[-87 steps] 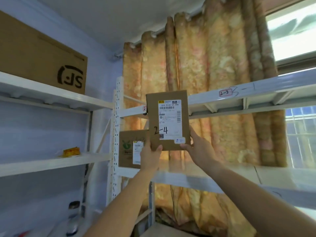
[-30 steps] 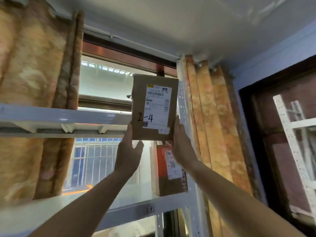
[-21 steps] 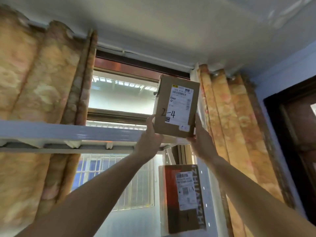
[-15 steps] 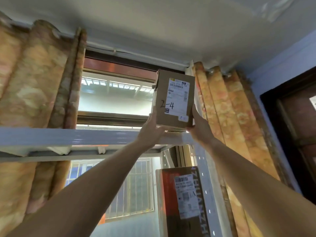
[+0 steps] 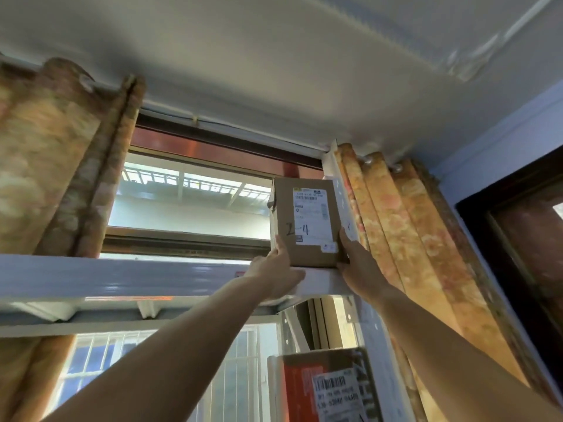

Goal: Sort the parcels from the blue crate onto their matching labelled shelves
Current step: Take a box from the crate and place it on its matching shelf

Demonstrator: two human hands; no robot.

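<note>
Now, parcel: a small brown box (image 5: 304, 222) standing upright at centre frame. Its bottom edge is on the front lip of the top shelf (image 5: 122, 277) and its right side is just beside a white post (image 5: 341, 205). "2-4" is handwritten across the face, partly over a white label (image 5: 312, 216).
Left hand: the hand (image 5: 274, 275) grips the lower left corner with the thumb pressed up the front edge. The other fingers are hidden behind the box.
Right hand: the hand (image 5: 358, 269) grips the lower right corner, thumb laid up the right edge. I cannot tell how the rest of the fingers lie.
Shelf tag: a red scrap shows on the beam beside the left hand, too covered to read.
Doing it well: I would slide the box back until its whole base sits on the shelf. Both hands should stay level so the tall box does not tip forward, and let go only once it stands alone.
Materials: the box is matte card with sharp corners. The shelf is smooth, glossy painted metal, so the box should slide easily.
Around: a folded floral curtain (image 5: 411, 239) hangs right of the post. An orange-and-brown box (image 5: 323, 388) stands at bottom centre.
</note>
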